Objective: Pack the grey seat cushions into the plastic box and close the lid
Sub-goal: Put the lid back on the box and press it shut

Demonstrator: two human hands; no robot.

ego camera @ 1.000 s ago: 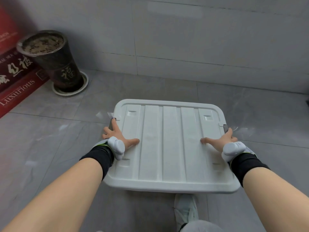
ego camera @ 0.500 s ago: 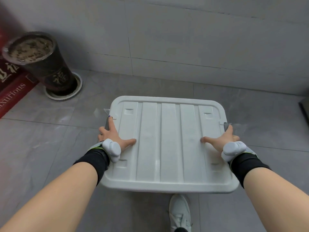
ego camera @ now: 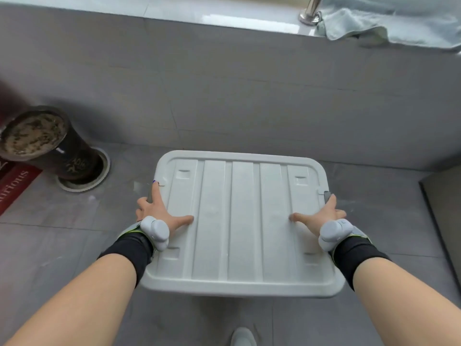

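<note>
The white plastic box (ego camera: pixel 239 221) has its ribbed lid on, and nothing of the grey cushions shows. My left hand (ego camera: pixel 154 211) grips the box's left edge, thumb flat on the lid, index finger lying along the rim, other fingers hidden over the side. My right hand (ego camera: pixel 321 216) grips the right edge the same way, beside a grey latch (ego camera: pixel 326 196). The box seems held off the floor in front of me, with my shoe (ego camera: pixel 243 337) showing below its near edge.
A dark pot filled with soil (ego camera: pixel 42 143) stands on the floor at the left, next to a red sign (ego camera: pixel 15 186). Behind the box rises a grey tiled wall topped by a ledge (ego camera: pixel 199 13) with a towel (ego camera: pixel 389 18). A dark panel (ego camera: pixel 444 221) lies at right.
The view has tilted upward, bringing the ledge and towel into sight. Both hands keep the same hold on the box's sides; the box sits slightly lower and more central in view.
</note>
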